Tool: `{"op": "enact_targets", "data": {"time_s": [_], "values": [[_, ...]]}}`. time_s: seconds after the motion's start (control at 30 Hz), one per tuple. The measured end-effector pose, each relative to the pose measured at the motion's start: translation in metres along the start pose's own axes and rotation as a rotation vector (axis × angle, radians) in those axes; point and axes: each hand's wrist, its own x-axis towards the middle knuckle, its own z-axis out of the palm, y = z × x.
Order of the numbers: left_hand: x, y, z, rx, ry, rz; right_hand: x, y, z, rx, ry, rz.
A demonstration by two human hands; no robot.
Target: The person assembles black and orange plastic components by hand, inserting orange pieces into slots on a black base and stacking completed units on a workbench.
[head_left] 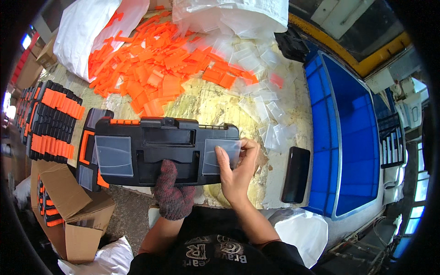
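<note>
A black plastic toolbox lid with a recessed middle lies before me over the table's front edge. My left hand, in a dark red and grey knitted glove, grips its near edge, the thumb in the recess and the other fingers hidden underneath. Between the thumb and fingers of my bare right hand is a clear plastic panel, lying over the lid's right end. A similar clear panel covers the left end. Along the far edge, an orange strip shows at left and a pale one at right.
Orange plastic parts spill from a white sack. Loose clear panels lie at right, near a phone and a blue crate. Stacked black-and-orange lids stand at left, above an open cardboard box.
</note>
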Motion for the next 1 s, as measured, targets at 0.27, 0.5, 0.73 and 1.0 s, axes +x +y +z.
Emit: {"op": "enact_targets", "data": {"time_s": [0.27,0.5,0.73,1.0], "values": [[0.022,-0.002,0.005,-0.071,-0.053,-0.073,0.024,0.004,-0.007,0.641,-0.183,0.636],[0.044,0.007,-0.006,-0.004,0.100,-0.049,0.046,-0.003,0.025,0.223,-0.449,0.477],[0.056,0.045,-0.015,0.318,0.176,-0.038,0.186,0.049,0.066,-0.787,-0.502,-0.493],[0.031,0.040,-0.023,0.927,-0.256,-0.047,0.194,0.059,0.092,-1.342,-0.592,-0.670]]}}
